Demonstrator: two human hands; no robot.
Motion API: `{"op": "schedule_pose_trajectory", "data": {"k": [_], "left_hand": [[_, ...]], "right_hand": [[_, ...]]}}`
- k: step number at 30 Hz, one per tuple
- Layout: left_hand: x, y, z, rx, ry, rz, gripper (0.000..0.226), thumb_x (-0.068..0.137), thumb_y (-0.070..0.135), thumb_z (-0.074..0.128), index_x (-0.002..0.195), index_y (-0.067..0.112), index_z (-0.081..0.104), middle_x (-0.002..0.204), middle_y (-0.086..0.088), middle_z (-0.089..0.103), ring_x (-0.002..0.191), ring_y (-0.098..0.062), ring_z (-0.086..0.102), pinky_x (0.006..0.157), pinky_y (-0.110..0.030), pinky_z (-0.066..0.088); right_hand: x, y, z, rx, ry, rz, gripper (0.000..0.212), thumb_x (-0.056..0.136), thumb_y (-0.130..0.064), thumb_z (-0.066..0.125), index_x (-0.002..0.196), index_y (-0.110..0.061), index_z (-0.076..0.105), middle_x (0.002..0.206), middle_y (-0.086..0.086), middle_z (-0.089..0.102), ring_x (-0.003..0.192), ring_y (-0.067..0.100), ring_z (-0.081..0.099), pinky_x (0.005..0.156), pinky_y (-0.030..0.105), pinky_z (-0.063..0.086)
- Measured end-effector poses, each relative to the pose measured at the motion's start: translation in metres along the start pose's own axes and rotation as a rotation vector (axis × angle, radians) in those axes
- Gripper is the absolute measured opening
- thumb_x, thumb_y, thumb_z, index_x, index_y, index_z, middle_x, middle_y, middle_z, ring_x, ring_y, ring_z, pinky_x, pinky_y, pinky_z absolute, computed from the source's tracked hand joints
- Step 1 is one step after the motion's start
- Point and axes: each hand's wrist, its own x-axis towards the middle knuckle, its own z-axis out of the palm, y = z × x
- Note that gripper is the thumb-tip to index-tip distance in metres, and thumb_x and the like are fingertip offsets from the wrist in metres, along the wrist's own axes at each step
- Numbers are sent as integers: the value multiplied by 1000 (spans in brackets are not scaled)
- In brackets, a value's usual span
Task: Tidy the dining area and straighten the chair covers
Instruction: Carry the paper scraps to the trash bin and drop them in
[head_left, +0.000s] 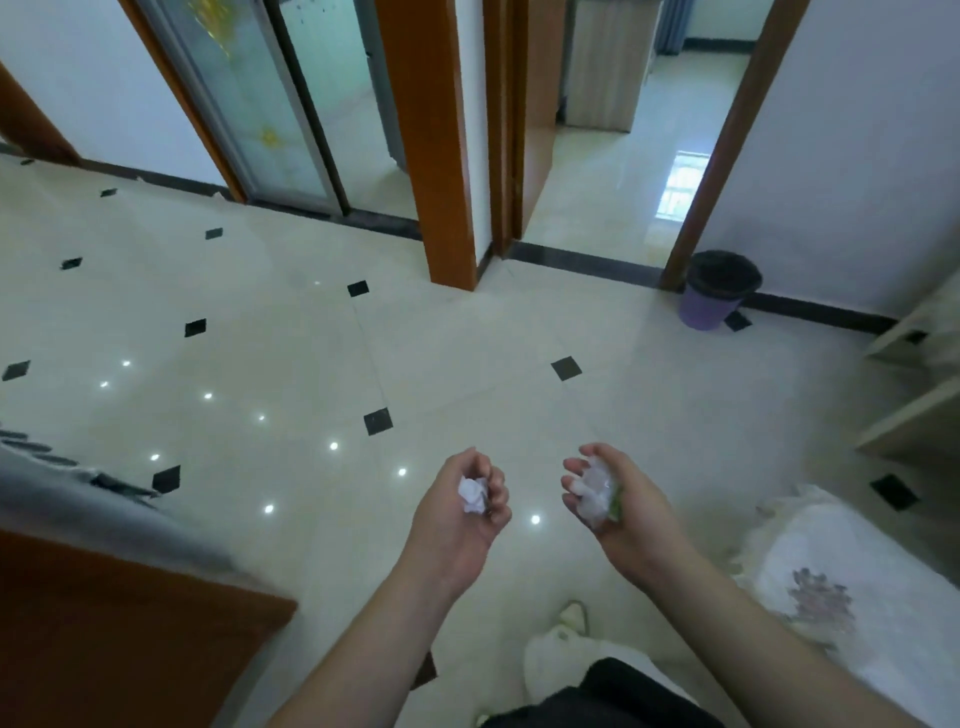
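Scene: A person stands on a glossy tiled floor (311, 338) with both forearms held out, palms up, each hand carrying litter.
Left hand: The left hand (462, 512) cups a crumpled white paper ball (471, 493); the fingers curl in loosely over it, holding it against the palm.
Right hand: The right hand (610, 496) holds a bigger wad of crumpled paper or clear wrapper with a green scrap (597, 493) at its edge; the fingers are half curled around it, thumb at the side.
Bin: A purple waste bin (719, 291) with a black liner stands against the far wall beside a door frame, well apart from both hands and ahead to the right.
Table: A brown table corner (104, 639) with a grey cloth (78, 499) draped over its far side shows at lower left.
Chair cover: A white chair cover with a floral print (810, 582) lies at lower right, rumpled near its top edge; no hand touches it.
Done so far: Judging by the full hands, scraps have been gathered up and are on the way to disposal.
Left to do: The litter is not yet in the bin; the cover at right looks not yet straightened. How the rest of the dining area stands cannot be told from this view.
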Motion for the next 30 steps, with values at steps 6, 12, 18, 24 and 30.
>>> {"op": "schedule_pose_trajectory", "data": {"k": [6,12,18,24,30], "left_hand": [[111,17,74,119,8,-94,14,82,12,51,70,15,45,63,-3,45,51,-15,37,51,-26,26],[199,52,174,188,-98,-108,15,83,12,51,70,14,46,63,-4,46,52,-15,38,53,-26,27],[270,63,241,261,-182,-181,13,81,13,54,70,15,48,66,-4,48,53,-15,40,52,-25,33],[361,71,297,267,-230,-267,15,83,13,53,69,13,48,66,-5,48,52,-15,39,52,-25,31],[474,118,349,239,-289,-287,17,86,14,50,70,13,50,66,-5,50,52,-15,41,51,-23,35]], "right_hand": [[80,-79,-14,131,44,-30,7,86,-15,58,86,-8,60,80,9,63,61,20,56,52,24,47],[148,-188,-10,220,78,-102,7,85,-16,61,87,-9,62,84,9,63,61,18,59,54,24,47],[195,-279,-15,277,97,-203,13,82,-18,63,89,-8,63,81,9,64,62,18,60,56,24,48],[273,-322,-13,362,172,-192,9,88,-20,58,88,-11,62,82,7,64,59,17,60,54,23,51],[364,-406,-1,335,267,-267,10,88,-21,60,90,-11,64,84,8,66,61,17,63,55,24,53]]}}
